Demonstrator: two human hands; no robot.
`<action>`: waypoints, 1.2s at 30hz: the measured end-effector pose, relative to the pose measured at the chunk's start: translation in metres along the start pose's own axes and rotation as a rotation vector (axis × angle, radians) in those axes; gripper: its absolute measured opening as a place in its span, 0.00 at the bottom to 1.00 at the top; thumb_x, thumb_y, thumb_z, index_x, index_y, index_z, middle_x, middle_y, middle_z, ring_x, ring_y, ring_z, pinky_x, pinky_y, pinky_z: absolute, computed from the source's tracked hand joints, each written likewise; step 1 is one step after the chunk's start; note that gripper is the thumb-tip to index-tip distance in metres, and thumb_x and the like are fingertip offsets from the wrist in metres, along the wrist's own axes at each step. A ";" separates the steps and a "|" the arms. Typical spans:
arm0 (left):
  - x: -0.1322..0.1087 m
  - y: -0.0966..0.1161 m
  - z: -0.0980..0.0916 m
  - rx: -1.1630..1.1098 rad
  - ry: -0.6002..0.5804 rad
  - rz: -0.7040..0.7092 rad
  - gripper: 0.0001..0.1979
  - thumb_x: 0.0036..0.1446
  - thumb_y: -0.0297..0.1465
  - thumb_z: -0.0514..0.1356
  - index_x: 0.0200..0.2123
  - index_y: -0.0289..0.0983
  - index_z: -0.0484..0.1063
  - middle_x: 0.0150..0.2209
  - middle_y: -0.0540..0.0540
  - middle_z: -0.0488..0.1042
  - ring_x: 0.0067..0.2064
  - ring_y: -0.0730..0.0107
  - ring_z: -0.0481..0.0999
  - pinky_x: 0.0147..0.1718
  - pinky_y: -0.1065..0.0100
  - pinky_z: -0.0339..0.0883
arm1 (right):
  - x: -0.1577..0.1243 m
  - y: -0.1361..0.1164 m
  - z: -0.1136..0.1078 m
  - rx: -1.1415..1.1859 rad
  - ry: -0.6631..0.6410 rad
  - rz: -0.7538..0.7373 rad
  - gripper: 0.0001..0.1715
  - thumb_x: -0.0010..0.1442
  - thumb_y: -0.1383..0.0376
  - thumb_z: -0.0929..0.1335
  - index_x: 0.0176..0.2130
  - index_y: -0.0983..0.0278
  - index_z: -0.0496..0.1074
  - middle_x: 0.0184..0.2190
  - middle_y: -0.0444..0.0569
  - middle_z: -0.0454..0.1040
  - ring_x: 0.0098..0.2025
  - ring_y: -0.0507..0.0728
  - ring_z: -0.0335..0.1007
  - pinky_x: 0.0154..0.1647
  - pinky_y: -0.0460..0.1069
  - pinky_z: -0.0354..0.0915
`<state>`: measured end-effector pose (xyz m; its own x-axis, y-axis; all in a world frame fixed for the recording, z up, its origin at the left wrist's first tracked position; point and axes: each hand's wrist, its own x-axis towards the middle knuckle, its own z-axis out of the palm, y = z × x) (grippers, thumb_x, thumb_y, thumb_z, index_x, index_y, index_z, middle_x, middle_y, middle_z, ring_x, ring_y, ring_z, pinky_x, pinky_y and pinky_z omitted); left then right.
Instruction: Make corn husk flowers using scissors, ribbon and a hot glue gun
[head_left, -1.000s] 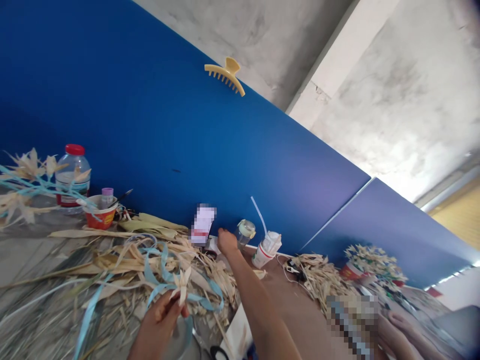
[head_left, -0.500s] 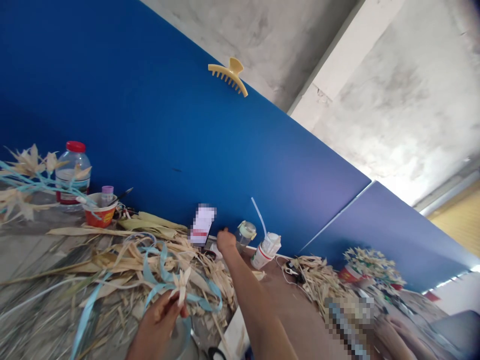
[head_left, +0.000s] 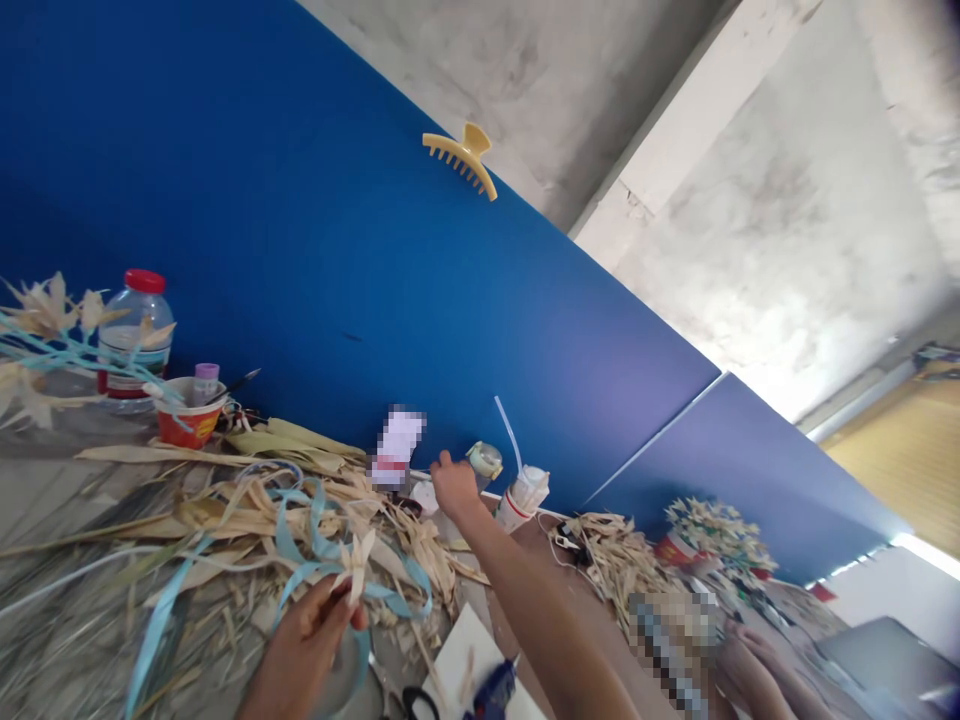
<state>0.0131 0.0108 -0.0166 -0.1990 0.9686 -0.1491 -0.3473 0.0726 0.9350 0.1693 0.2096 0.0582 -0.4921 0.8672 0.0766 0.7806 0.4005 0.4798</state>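
My left hand pinches a small pale corn husk flower between thumb and fingers, above the heaped husks at the lower middle. My right hand is stretched across the table toward the blue partition, fingers curled; whatever lies in them is hidden. Just right of it stands a clear jar with a pale lid, partly covered by the hand. A small white object lies to its left, below a propped phone. Light blue ribbon winds through dry corn husks around my left hand.
Scissors and a blue glue gun lie on and beside a white sheet. A cup with a straw, a red paper cup and a red-capped bottle line the partition. Another person's hands work at right.
The view has tilted slightly, bringing the glue gun and more of the scissors into sight. My right hand has shifted slightly away from the partition. My left hand keeps its pinch on the flower.
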 end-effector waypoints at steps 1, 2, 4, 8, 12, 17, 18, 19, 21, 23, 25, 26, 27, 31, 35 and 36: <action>0.000 0.000 0.000 -0.001 0.004 0.001 0.22 0.35 0.53 0.64 0.21 0.39 0.69 0.18 0.50 0.69 0.15 0.77 0.56 0.14 0.73 0.48 | -0.001 -0.002 0.002 -0.004 0.001 -0.008 0.15 0.63 0.72 0.60 0.42 0.68 0.74 0.44 0.61 0.70 0.38 0.60 0.75 0.40 0.54 0.67; 0.000 0.000 0.000 -0.003 0.003 -0.001 0.22 0.34 0.52 0.64 0.21 0.39 0.69 0.18 0.50 0.69 0.15 0.77 0.56 0.14 0.73 0.48 | -0.002 -0.004 0.004 -0.008 0.002 -0.014 0.15 0.63 0.72 0.60 0.42 0.68 0.74 0.44 0.61 0.70 0.38 0.60 0.74 0.39 0.54 0.67; 0.000 0.000 0.000 -0.005 0.001 -0.010 0.23 0.33 0.52 0.65 0.21 0.38 0.70 0.18 0.50 0.69 0.15 0.78 0.56 0.14 0.74 0.48 | -0.001 -0.008 0.007 -0.013 0.004 -0.030 0.15 0.62 0.71 0.60 0.42 0.69 0.74 0.44 0.62 0.70 0.38 0.60 0.74 0.39 0.54 0.66; 0.000 0.000 0.000 0.016 0.015 -0.002 0.23 0.35 0.53 0.64 0.21 0.38 0.70 0.17 0.51 0.68 0.15 0.78 0.56 0.14 0.74 0.48 | 0.002 -0.012 0.009 -0.019 0.006 -0.084 0.14 0.62 0.72 0.61 0.41 0.69 0.75 0.43 0.62 0.71 0.38 0.59 0.73 0.39 0.54 0.64; 0.001 0.000 0.000 0.018 -0.010 0.015 0.24 0.37 0.54 0.63 0.22 0.38 0.71 0.18 0.51 0.68 0.15 0.79 0.55 0.14 0.74 0.48 | 0.003 -0.015 0.010 -0.027 0.014 -0.132 0.14 0.60 0.73 0.62 0.41 0.69 0.75 0.42 0.61 0.71 0.39 0.60 0.72 0.40 0.54 0.63; 0.001 -0.001 0.000 0.004 -0.029 0.011 0.22 0.37 0.53 0.63 0.22 0.39 0.70 0.18 0.51 0.69 0.16 0.78 0.56 0.14 0.73 0.48 | 0.004 -0.015 0.013 -0.039 0.007 -0.172 0.14 0.58 0.75 0.63 0.41 0.70 0.76 0.42 0.62 0.71 0.40 0.60 0.72 0.40 0.54 0.62; 0.001 -0.001 0.000 0.001 -0.031 0.009 0.22 0.37 0.53 0.63 0.23 0.39 0.70 0.18 0.51 0.69 0.16 0.78 0.56 0.14 0.73 0.48 | 0.004 -0.016 0.013 -0.040 0.006 -0.179 0.14 0.58 0.74 0.63 0.41 0.70 0.76 0.42 0.62 0.71 0.40 0.60 0.72 0.41 0.54 0.62; 0.001 -0.001 0.000 0.002 -0.030 0.007 0.22 0.37 0.53 0.63 0.22 0.39 0.70 0.18 0.51 0.68 0.15 0.78 0.56 0.14 0.73 0.48 | 0.004 -0.016 0.013 -0.041 0.007 -0.183 0.13 0.58 0.74 0.63 0.41 0.70 0.75 0.42 0.62 0.71 0.40 0.60 0.72 0.41 0.54 0.62; 0.001 0.000 0.000 0.013 -0.029 0.007 0.22 0.37 0.53 0.63 0.22 0.39 0.71 0.18 0.51 0.68 0.15 0.78 0.55 0.14 0.73 0.47 | 0.002 -0.017 0.011 -0.038 0.016 -0.184 0.14 0.60 0.73 0.62 0.42 0.70 0.75 0.43 0.62 0.71 0.40 0.60 0.72 0.42 0.54 0.62; 0.000 0.002 0.000 0.026 -0.028 0.019 0.23 0.36 0.53 0.63 0.22 0.38 0.71 0.18 0.50 0.68 0.16 0.78 0.55 0.15 0.73 0.47 | -0.001 -0.017 0.007 -0.030 0.031 -0.174 0.15 0.60 0.72 0.62 0.45 0.70 0.73 0.44 0.62 0.70 0.39 0.59 0.72 0.42 0.55 0.63; 0.000 0.004 -0.001 0.031 -0.036 0.028 0.23 0.35 0.53 0.63 0.24 0.38 0.73 0.18 0.50 0.69 0.16 0.77 0.56 0.15 0.73 0.48 | -0.008 -0.017 0.000 -0.024 0.047 -0.162 0.18 0.60 0.71 0.62 0.50 0.70 0.70 0.48 0.63 0.69 0.39 0.59 0.72 0.43 0.55 0.63; 0.001 0.005 -0.001 0.031 -0.041 0.029 0.24 0.35 0.53 0.63 0.25 0.38 0.73 0.18 0.50 0.70 0.16 0.77 0.56 0.15 0.73 0.48 | -0.012 -0.016 -0.005 -0.021 0.056 -0.151 0.21 0.60 0.70 0.63 0.52 0.69 0.68 0.50 0.64 0.67 0.39 0.59 0.72 0.43 0.55 0.63; 0.001 0.005 -0.002 0.029 -0.044 0.028 0.24 0.35 0.53 0.64 0.25 0.38 0.73 0.18 0.50 0.70 0.16 0.77 0.56 0.15 0.73 0.48 | -0.018 -0.014 -0.010 -0.008 0.070 -0.127 0.23 0.59 0.69 0.63 0.54 0.69 0.66 0.52 0.65 0.66 0.40 0.60 0.72 0.43 0.56 0.64; 0.004 0.000 -0.004 0.020 -0.033 0.039 0.24 0.34 0.52 0.64 0.27 0.38 0.72 0.18 0.51 0.71 0.16 0.77 0.55 0.15 0.73 0.48 | -0.059 -0.010 -0.029 0.259 0.172 0.119 0.26 0.60 0.67 0.63 0.58 0.66 0.63 0.55 0.62 0.65 0.46 0.61 0.71 0.46 0.54 0.65; 0.009 -0.004 -0.006 0.060 -0.033 0.074 0.24 0.35 0.51 0.63 0.29 0.38 0.73 0.20 0.50 0.72 0.17 0.76 0.56 0.15 0.72 0.48 | -0.132 -0.021 -0.041 0.725 0.163 0.274 0.19 0.59 0.71 0.61 0.48 0.66 0.72 0.40 0.54 0.76 0.42 0.57 0.73 0.44 0.49 0.66; 0.010 -0.005 -0.006 0.085 -0.026 0.086 0.23 0.35 0.51 0.63 0.28 0.37 0.73 0.20 0.50 0.72 0.17 0.76 0.56 0.15 0.72 0.47 | -0.152 -0.027 -0.042 0.836 0.124 0.263 0.18 0.58 0.71 0.62 0.46 0.65 0.74 0.37 0.52 0.77 0.38 0.56 0.73 0.41 0.48 0.66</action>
<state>0.0073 0.0183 -0.0243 -0.2004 0.9779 -0.0595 -0.2510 0.0074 0.9679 0.2072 0.0545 0.0708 -0.2576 0.9428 0.2115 0.8766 0.3201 -0.3593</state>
